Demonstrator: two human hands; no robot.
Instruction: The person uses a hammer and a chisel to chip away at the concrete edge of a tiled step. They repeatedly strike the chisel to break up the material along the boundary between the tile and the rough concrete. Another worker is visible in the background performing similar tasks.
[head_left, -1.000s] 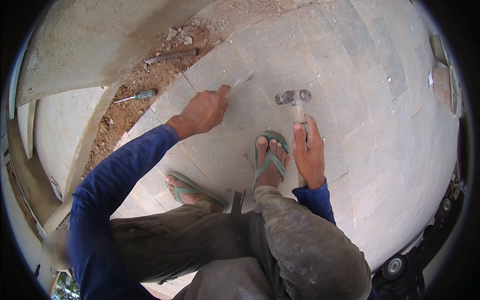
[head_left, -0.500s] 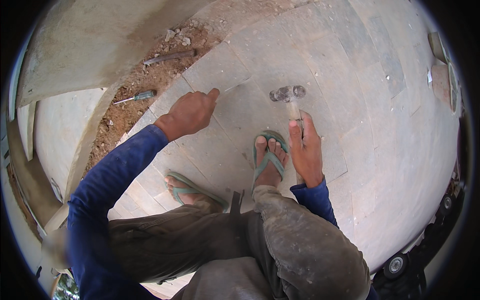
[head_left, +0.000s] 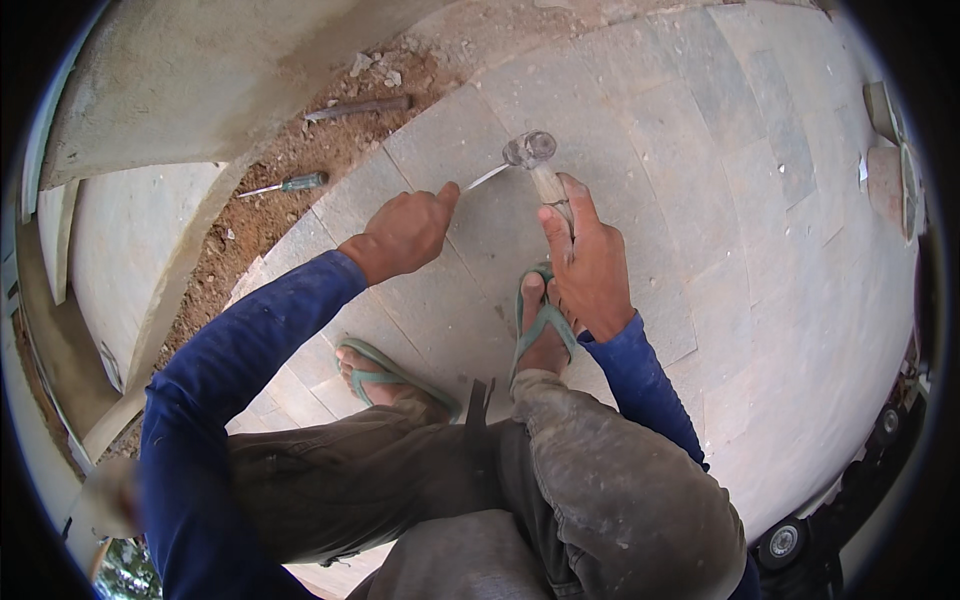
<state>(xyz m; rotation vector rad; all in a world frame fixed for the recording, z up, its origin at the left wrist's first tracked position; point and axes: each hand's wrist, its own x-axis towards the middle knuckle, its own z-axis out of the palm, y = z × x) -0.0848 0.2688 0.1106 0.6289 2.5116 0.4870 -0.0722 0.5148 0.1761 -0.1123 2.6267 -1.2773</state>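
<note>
In my right hand [head_left: 593, 268] is the wooden handle of a hammer [head_left: 532, 149], its short grey metal head pointing away from me. My left hand [head_left: 405, 235] is closed in a fist round a tool with a thin metal shaft [head_left: 487, 178]; the fist hides its handle. That shaft slants up and right, and its far end meets or nearly meets the hammer head; whether they touch I cannot tell. Both hands are over the grey paving tiles [head_left: 640, 250], ahead of my feet in green flip-flops [head_left: 545, 325].
A strip of reddish soil [head_left: 290, 155] with rubble borders the tiles on the left. On it lie a screwdriver [head_left: 300, 182] with a green handle and a worn bar-like tool [head_left: 360, 107]. Beyond rises a concrete wall [head_left: 180, 80]. A dark wheeled object [head_left: 785, 540] stands at lower right.
The hammer has swung up and left, its head now at the end of the thin shaft. My right hand moved with it. My left hand appears slightly further right.
</note>
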